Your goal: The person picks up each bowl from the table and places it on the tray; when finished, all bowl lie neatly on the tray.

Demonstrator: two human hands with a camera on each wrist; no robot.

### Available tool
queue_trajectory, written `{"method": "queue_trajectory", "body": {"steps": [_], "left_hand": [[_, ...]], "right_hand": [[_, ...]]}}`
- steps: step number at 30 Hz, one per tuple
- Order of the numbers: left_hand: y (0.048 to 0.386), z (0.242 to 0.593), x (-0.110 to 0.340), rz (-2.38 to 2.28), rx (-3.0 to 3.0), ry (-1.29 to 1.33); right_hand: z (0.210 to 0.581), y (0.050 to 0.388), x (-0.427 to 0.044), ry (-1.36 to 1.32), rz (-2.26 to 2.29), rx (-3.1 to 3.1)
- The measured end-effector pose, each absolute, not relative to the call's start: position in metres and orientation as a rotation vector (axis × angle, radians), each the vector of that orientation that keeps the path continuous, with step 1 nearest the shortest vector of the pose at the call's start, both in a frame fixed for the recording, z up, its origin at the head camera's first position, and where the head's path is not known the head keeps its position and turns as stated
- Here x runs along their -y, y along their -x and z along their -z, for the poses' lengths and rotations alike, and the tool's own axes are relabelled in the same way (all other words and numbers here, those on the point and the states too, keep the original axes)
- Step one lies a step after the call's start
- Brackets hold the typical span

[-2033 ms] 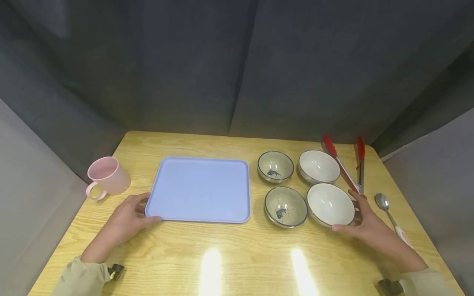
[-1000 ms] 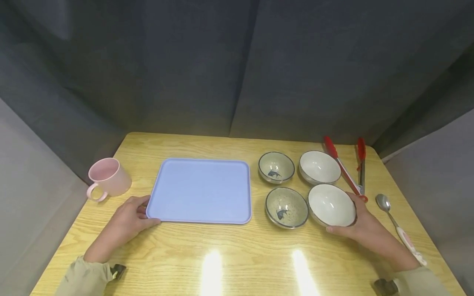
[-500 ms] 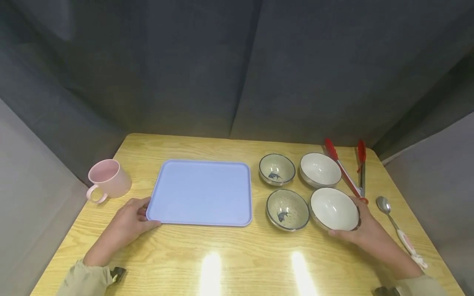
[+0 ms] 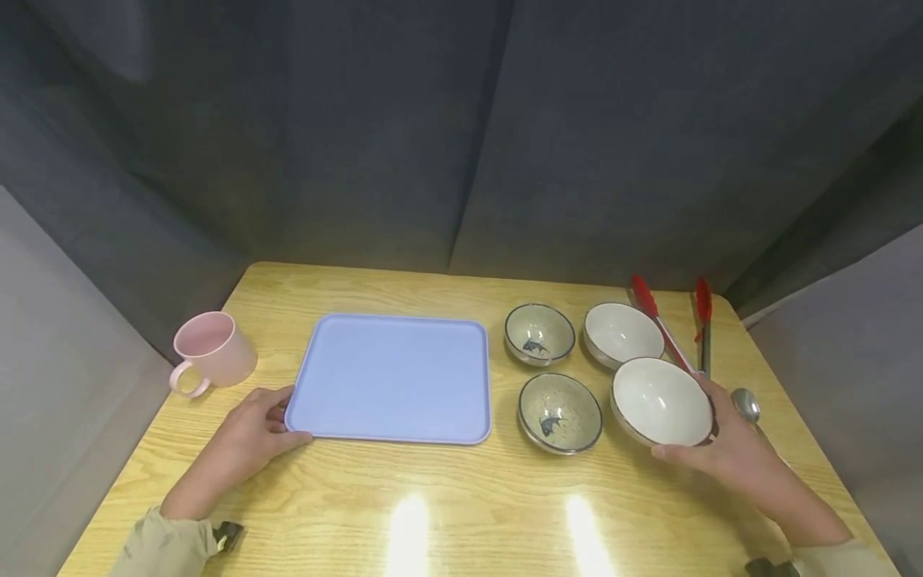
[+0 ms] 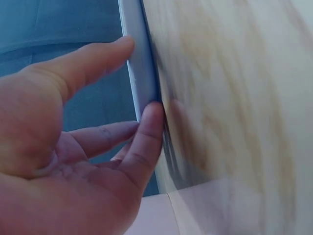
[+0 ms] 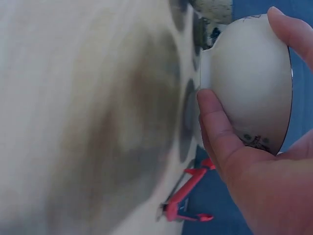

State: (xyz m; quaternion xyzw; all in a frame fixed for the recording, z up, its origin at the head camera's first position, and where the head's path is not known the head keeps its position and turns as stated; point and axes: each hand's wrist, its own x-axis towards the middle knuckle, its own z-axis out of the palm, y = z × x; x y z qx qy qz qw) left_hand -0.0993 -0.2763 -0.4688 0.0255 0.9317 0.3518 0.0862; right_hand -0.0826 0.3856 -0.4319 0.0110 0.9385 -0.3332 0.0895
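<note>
My right hand (image 4: 743, 449) grips a white bowl (image 4: 662, 401) by its right side, thumb at the near rim. In the right wrist view the fingers of that hand (image 6: 254, 166) reach under the bowl (image 6: 249, 83), which hangs above the table. My left hand (image 4: 241, 441) rests at the near left corner of a blue tray (image 4: 389, 378). The left wrist view has the thumb and fingers of this hand (image 5: 88, 132) against the tray's edge (image 5: 141, 63). Beside the held bowl stand two speckled bowls (image 4: 539, 332) (image 4: 560, 411) and another white bowl (image 4: 623, 332).
A pink mug (image 4: 216, 349) stands at the left. Red-tipped tongs (image 4: 646, 298) and a second red-tipped utensil (image 4: 703, 300) lie at the back right. A spoon (image 4: 746, 405), partly behind my right hand, lies near the right edge. A dark curtain hangs behind the table.
My right hand has closed round the near white bowl and raised it off the table, shifting it slightly right. The left hand and the tray have stayed in place.
</note>
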Motion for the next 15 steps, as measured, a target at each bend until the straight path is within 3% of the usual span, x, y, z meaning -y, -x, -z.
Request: {"method": "queue_trajectory", "body": {"steps": [15], "left_hand": [[0.099, 0.474, 0.282, -1.135, -2.749, -0.154]], "right_hand": [[0.397, 0.123, -0.354, 0.078, 1.049, -2.744]]}}
